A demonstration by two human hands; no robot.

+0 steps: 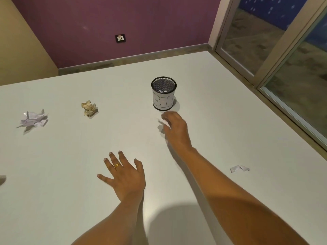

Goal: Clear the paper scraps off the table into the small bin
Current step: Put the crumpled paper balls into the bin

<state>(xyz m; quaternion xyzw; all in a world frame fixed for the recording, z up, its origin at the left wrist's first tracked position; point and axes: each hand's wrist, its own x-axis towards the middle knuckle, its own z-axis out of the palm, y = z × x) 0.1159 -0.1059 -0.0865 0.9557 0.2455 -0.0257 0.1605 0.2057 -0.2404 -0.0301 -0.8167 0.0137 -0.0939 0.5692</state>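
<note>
A small black mesh bin (163, 101) with a white paper label stands on the white table (70, 174), and white paper shows inside it. Just in front of the bin, my right hand (175, 129) is curled around a small white paper scrap (161, 125), blurred by motion. My left hand (123, 175) lies flat on the table with fingers spread, wearing a gold ring and holding nothing. More scraps lie loose: a tan crumpled ball (89, 108), a pale crumpled sheet (32, 119) at far left, and a small white twist (239, 168) to the right of my right forearm.
Another bit of paper (2, 179) peeks in at the left edge. A glass sliding door (283, 59) runs along the table's right side. A purple wall with a socket (120, 38) stands behind the far edge.
</note>
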